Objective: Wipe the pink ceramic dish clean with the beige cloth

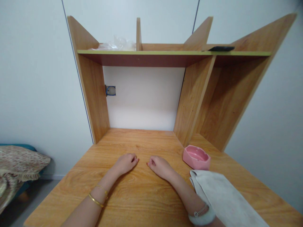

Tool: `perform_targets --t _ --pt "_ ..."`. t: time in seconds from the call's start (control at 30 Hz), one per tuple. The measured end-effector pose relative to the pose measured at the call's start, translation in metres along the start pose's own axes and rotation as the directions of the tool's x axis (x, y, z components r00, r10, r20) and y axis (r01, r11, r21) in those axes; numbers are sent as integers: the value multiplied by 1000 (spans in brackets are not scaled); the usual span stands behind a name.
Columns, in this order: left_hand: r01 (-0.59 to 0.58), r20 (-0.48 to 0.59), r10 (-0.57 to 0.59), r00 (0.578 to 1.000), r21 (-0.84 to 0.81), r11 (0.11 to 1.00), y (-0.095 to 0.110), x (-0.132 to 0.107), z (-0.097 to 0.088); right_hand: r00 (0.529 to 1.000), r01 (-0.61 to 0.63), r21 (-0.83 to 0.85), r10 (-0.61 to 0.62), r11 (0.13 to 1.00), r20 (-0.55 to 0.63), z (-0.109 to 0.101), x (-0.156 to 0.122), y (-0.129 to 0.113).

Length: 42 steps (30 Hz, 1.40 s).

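Observation:
My left hand [127, 162] rests on the wooden desk [142, 201] with its fingers curled into a loose fist. Opposite it, a short gap away, lies my right hand [160, 166], also curled closed. Nothing shows in either hand. A pink ashtray [196, 158] with notched, angular sides sits to the right of my right hand, apart from it. Just in front of the ashtray is a folded whitish cloth [227, 198], which lies beside my right forearm.
A wooden shelf unit [151, 53] stands on the back of the desk. On its top board are a clear plastic bag [117, 44] and a flat black object [221, 49]. An uncovered wall box [110, 90] shows behind. Patterned fabric [21, 160] covers furniture at the left.

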State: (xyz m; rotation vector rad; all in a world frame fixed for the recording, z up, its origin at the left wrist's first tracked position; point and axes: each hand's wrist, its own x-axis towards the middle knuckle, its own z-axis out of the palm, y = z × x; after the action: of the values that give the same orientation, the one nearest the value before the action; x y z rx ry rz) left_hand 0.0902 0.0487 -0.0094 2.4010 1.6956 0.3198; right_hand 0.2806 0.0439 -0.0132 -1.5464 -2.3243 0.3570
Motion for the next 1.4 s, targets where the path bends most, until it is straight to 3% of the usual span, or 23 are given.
perform_targets --t 1.4 --pt "10 6 -10 1000 -2 1000 1 0 -1 1000 4 -10 -4 1000 8 -1 0 -1"
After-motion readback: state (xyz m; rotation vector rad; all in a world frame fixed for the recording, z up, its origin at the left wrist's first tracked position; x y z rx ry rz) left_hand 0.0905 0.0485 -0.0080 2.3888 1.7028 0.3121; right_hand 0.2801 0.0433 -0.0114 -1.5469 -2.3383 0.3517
